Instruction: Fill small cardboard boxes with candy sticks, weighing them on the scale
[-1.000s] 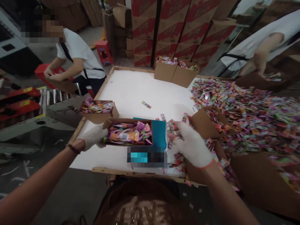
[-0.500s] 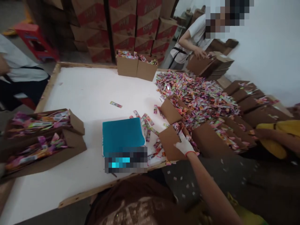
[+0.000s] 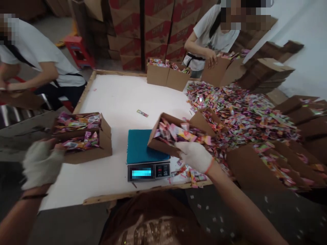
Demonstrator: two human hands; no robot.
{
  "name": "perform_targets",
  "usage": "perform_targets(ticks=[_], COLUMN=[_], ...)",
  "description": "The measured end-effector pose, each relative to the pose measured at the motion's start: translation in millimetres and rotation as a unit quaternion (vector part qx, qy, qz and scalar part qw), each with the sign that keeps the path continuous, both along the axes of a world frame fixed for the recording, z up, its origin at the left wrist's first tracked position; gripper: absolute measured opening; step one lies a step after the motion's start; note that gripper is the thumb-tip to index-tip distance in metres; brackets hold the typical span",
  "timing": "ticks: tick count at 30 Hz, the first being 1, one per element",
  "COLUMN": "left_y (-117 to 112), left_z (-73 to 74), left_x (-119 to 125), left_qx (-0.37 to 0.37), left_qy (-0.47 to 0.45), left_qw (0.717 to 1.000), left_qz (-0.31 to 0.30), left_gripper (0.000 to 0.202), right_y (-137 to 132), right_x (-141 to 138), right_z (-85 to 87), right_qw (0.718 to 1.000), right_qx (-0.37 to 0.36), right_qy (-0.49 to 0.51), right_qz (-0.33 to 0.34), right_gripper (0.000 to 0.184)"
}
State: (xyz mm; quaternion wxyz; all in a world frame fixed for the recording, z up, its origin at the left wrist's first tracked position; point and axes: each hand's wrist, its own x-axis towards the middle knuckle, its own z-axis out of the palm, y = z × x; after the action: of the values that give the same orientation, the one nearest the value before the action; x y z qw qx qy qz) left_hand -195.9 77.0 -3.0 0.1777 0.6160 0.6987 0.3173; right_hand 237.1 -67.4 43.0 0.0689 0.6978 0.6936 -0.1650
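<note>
Right hand (image 3: pixel 195 156), gloved: closed on the near rim of an open carton (image 3: pixel 163 148). Carton sits askew, its left end over the right part of the blue scale pan (image 3: pixel 139 146), its right end toward the heap (image 3: pixel 242 119). Whether its base rests on the pan or hangs just above is hidden.

Left hand (image 3: pixel 42 163), gloved: fingers half curled at the left end of the nearer of two filled boxes (image 3: pixel 88 156). Blurred there; cannot tell whether it grips or merely hovers.

Handling, estimated: the sachets (image 3: pixel 182 132) are light singly, but a full load probably gives the carton fair weight. Their wrappers look glossy, so likely slippery, and some stand above the rim; a steep tilt would probably spill them. Carton walls look like thin board: stiff along the edges, apt to bow mid-wall. Low breakage risk.

Hold: one hand at each short end, fingers low beneath the base, seems best. A one-rim grip probably lets the opposite end sag. White table (image 3: pixel 112 95) looks smooth; sliding should be easy.
</note>
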Motion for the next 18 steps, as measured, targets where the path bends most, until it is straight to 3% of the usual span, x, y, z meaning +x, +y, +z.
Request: perform_targets(ticks=[3,5,7,10,12,15,18], left_y=[-18.2,-35.0,-52.1,-72.8,-80.4,-81.3,-74.6], left_z=[-19.6,-29.1,-34.3,-34.5,-30.4,-20.4,-8.4], left_x=[20.8,46.2,72.5,100.9,110.2,114.4,114.4], left_qx=[0.062,0.025,-0.025,-0.081,-0.098,-0.09,-0.062], left_qy=[0.0,-0.04,-0.08,-0.127,-0.143,-0.157,-0.177], left_qw=[0.994,0.989,0.986,0.977,0.972,0.969,0.969], left_qz=[-0.092,-0.139,-0.146,-0.148,-0.157,-0.165,-0.163], left_gripper=[0.019,0.03,0.043,0.061,0.066,0.067,0.065], right_y=[44.3,61.3,65.6,50.5,32.2,6.4,-7.5], right_x=[-39.6,-53.6,-53.9,-31.4,-7.5,27.0,43.8], right_z=[-7.4,-14.2,-15.7,-6.7,2.9,13.8,18.5], right_qw=[0.989,0.978,0.978,0.988,0.98,0.94,0.899], right_qx=[-0.075,-0.104,-0.102,-0.04,0.047,0.196,0.274], right_qy=[-0.035,-0.053,-0.044,0.067,0.173,0.278,0.317], right_qz=[0.12,0.172,0.175,0.136,0.087,-0.035,-0.127], right_gripper=[0.035,0.037,0.039,0.039,0.032,0.022,0.021])
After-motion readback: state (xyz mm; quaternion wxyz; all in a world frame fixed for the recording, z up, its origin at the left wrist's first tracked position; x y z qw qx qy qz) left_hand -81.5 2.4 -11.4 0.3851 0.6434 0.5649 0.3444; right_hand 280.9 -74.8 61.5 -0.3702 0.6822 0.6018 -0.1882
